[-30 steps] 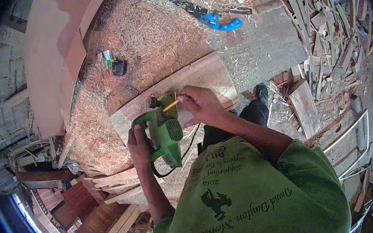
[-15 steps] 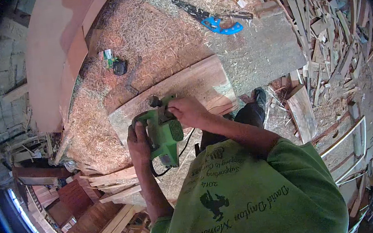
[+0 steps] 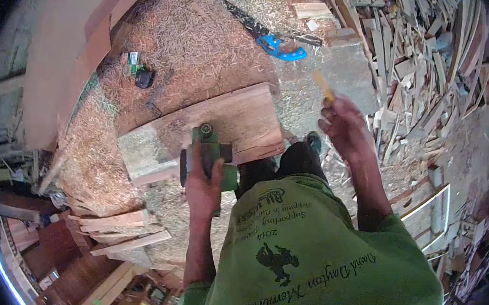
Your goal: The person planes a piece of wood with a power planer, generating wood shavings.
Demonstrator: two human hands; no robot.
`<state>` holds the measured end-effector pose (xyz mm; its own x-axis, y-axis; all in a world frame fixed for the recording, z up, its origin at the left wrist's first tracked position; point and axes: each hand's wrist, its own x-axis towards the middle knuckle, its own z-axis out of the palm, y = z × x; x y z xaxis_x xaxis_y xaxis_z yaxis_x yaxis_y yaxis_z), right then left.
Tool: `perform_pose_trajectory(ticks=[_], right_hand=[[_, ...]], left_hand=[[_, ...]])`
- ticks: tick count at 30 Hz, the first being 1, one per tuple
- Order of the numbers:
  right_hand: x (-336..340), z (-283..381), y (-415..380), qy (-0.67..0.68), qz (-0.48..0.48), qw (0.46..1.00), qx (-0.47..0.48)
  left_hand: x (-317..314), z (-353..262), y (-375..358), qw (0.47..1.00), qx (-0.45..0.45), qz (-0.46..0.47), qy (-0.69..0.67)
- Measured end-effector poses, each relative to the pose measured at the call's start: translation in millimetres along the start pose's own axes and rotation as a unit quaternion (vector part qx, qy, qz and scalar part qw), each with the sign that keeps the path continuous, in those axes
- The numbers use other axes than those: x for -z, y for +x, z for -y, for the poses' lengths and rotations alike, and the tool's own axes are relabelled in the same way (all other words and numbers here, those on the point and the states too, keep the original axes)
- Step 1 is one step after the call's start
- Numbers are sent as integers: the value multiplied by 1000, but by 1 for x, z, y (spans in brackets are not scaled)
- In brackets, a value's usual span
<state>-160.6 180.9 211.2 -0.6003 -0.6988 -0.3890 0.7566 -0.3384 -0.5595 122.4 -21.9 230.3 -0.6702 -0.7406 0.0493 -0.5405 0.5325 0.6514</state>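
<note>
Left hand [image 3: 199,187] gripped green planer [image 3: 229,179], left of center, at board [image 3: 247,116]. Right hand [image 3: 346,127], right of center, pinched yellow stick [image 3: 322,83], motion-blurred. Planer could have tipped if one-handed hold was off-balance; stick could have slipped from fast swing.

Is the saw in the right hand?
No, the right hand holds a yellow stick, and the saw lies apart from it.

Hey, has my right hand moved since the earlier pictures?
Yes. Your right hand has moved right, away from the green power tool, and is now out beyond the right end of the plank.
</note>
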Motion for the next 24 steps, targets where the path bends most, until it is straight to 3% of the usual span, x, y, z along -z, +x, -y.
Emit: perform_pose_trajectory(ticks=[2,4,5,7,9,11,12,16,19,24], right_hand=[[-17,40,-14,59,100,991,70],[-51,75,-36,98,147,970,168],[-72,96,-51,86,210,953,199],[-94,135,-78,152,291,928,176],[-108,178,-104,137,344,916,153],[-98,197,-125,207,379,892,130],[-83,213,-136,280,375,883,49],[-80,231,-129,234,447,862,57],[-82,237,-124,202,481,851,52],[-96,246,-120,147,533,832,44]], left_hand=[[-27,-8,-22,988,-1,83,128],[-58,-15,-39,944,14,191,268],[-75,-13,-49,938,15,193,288],[-111,-1,-72,923,16,200,328],[-126,10,-85,940,1,124,319],[-126,16,-93,957,-9,38,287],[-128,20,-96,953,-12,25,301],[-128,17,-99,955,-37,-36,292],[-125,17,-103,962,-35,-45,268],[-110,20,-95,969,38,53,239]])
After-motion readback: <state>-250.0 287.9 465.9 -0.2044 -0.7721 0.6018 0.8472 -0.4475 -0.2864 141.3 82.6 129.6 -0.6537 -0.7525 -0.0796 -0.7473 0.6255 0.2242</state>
